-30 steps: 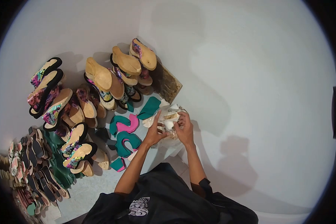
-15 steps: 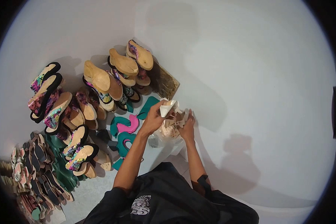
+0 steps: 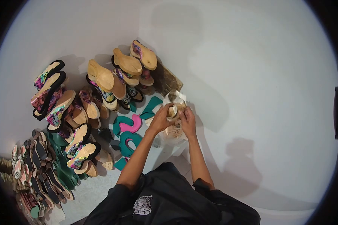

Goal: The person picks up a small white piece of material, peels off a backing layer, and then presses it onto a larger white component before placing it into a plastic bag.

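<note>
Head view: left hand (image 3: 160,120) and right hand (image 3: 188,122) fingers curl closed around the plastic bag (image 3: 173,132).

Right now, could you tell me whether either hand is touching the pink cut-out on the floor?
No: the left hand and right hand both grip the plastic bag, while the pink cut-out lies apart.

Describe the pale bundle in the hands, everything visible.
The pale bundle looks like a thin, crumpled whitish bag holding cream-tan flat pieces; what they are is too small to tell. Its top stands up in a loop. It is held upright, the left hand gripping its left side, the right hand its right, beside the teal and pink cutouts.
</note>
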Available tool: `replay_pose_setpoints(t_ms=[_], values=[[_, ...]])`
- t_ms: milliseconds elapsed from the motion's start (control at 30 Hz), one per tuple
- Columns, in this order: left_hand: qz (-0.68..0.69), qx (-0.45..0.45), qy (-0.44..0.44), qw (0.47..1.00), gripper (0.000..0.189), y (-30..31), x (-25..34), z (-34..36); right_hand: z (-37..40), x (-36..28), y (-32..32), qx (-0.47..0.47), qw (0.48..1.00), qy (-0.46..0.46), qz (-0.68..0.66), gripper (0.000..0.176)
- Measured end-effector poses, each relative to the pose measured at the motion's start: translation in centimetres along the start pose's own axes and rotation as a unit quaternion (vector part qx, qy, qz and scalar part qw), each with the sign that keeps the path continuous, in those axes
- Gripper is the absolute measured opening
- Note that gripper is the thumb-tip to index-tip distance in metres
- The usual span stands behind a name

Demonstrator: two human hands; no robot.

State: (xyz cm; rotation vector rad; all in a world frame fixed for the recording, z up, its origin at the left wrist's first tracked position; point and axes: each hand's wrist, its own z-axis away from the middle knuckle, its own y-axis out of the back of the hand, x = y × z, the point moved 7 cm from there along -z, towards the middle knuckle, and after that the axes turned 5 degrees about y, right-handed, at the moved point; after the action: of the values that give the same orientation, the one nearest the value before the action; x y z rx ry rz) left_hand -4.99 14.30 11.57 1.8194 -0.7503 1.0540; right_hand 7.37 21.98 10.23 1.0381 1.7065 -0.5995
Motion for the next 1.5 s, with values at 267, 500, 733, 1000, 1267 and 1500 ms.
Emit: replay_pose_setpoints(t_ms=[267, 500, 733, 1000, 1267, 1500], values=[[-0.043, 0.189, -0.065, 0.979, 0.038, 4.3, 3.5, -4.2, -1.6, -8.3, 0.3, 0.086, 0.986, 0.102, 0.096, 0.056], [-0.092, 0.218, -0.025, 0.971, 0.044, 4.5, -1.3, -7.4, 2.6, -0.5, 1.3, 0.035, 0.985, -0.087, 0.144, 0.053], [-0.093, -0.019, 0.117, 0.989, 0.063, 0.5, -11.7, -5.6, 7.7, 5.9, 0.6, -0.111, 0.939, -0.154, 0.285, 0.041], [0.0, -0.039, 0.168, 0.985, 0.028, -1.3, -8.7, 5.1, 12.6, 10.6, -1.7, -0.35, 0.858, -0.161, 0.339, 0.033], [-0.045, -0.263, 0.081, 0.96, 0.034, -7.2, -9.1, 10.2, 7.7, 13.1, -2.5, -0.257, 0.909, -0.087, 0.317, 0.039], [-0.093, -0.285, 0.092, 0.949, 0.033, -8.0, -10.6, 11.8, 6.4, 11.0, -2.1, -0.153, 0.853, -0.147, 0.476, 0.074]])
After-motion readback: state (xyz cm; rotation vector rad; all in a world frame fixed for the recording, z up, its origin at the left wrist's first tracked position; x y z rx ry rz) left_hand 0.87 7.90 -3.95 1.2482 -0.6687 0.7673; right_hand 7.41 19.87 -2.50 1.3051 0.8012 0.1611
